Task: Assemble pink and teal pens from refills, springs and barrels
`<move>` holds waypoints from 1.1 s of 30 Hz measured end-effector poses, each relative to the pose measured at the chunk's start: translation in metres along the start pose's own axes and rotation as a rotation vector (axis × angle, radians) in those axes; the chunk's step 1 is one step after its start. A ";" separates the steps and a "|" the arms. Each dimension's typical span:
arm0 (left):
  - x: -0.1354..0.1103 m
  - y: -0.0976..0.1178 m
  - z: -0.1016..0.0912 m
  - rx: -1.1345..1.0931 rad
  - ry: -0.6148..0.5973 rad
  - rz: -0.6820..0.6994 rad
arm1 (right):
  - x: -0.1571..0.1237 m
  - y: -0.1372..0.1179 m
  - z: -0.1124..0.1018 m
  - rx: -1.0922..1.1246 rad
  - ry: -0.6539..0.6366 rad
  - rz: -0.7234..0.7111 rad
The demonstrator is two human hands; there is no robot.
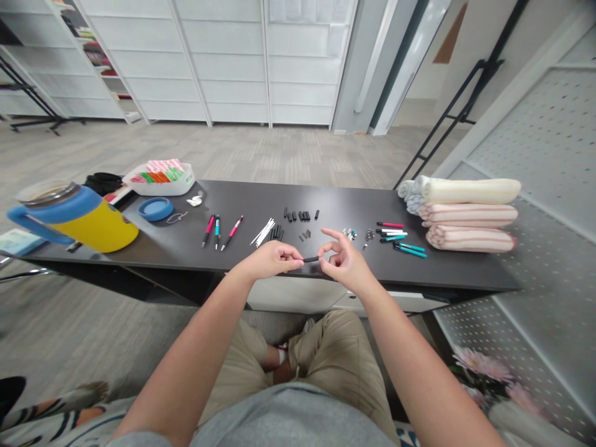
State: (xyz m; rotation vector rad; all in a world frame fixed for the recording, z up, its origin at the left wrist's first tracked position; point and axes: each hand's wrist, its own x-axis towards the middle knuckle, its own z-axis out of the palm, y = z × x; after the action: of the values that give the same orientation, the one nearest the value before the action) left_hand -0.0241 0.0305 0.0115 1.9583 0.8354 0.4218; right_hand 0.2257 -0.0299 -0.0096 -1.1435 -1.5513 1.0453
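My left hand (275, 258) and my right hand (345, 262) meet at the table's front edge. Between their fingertips is a short black pen part (311, 259), lying level, with one end pinched in each hand; its finer detail is too small to make out. Just beyond lie black grip sleeves (292, 216), tiny dark pieces (305, 235) and white refills (263, 231) beside dark tubes (276, 233). Small clips or tips (349, 234) are partly hidden behind my right fingers. Assembled pens (216, 232) rest to the left, and coloured pen barrels (392, 234) to the right.
On the dark table (261, 192), a large yellow and blue mug (100, 217), a blue lid (155, 209) and a white basket of packets (161, 186) occupy the left. Rolled towels (470, 214) are stacked at the right end, near a perforated panel (540, 161).
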 end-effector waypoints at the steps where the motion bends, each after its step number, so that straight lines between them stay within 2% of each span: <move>1: 0.000 -0.001 0.000 0.001 0.002 0.001 | 0.000 0.000 0.000 -0.003 -0.002 0.001; 9: 0.000 0.001 0.001 -0.002 -0.004 0.003 | 0.001 0.001 0.001 -0.031 -0.054 -0.022; 15: 0.000 0.005 0.003 -0.032 0.048 -0.018 | 0.001 -0.003 0.001 -0.110 -0.102 -0.048; 19: 0.000 0.005 0.004 -0.043 0.062 -0.011 | 0.001 -0.002 -0.001 -0.221 -0.049 0.022; 25: -0.001 0.007 0.004 -0.025 0.121 0.008 | 0.001 0.008 -0.008 -0.086 0.083 0.114; 33: -0.002 0.004 0.004 0.060 0.118 0.039 | 0.003 0.006 -0.007 -0.157 0.031 0.124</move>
State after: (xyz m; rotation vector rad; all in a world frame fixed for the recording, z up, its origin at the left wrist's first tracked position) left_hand -0.0218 0.0251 0.0135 2.0234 0.8943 0.5452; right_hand 0.2333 -0.0253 -0.0128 -1.3727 -1.5758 0.9950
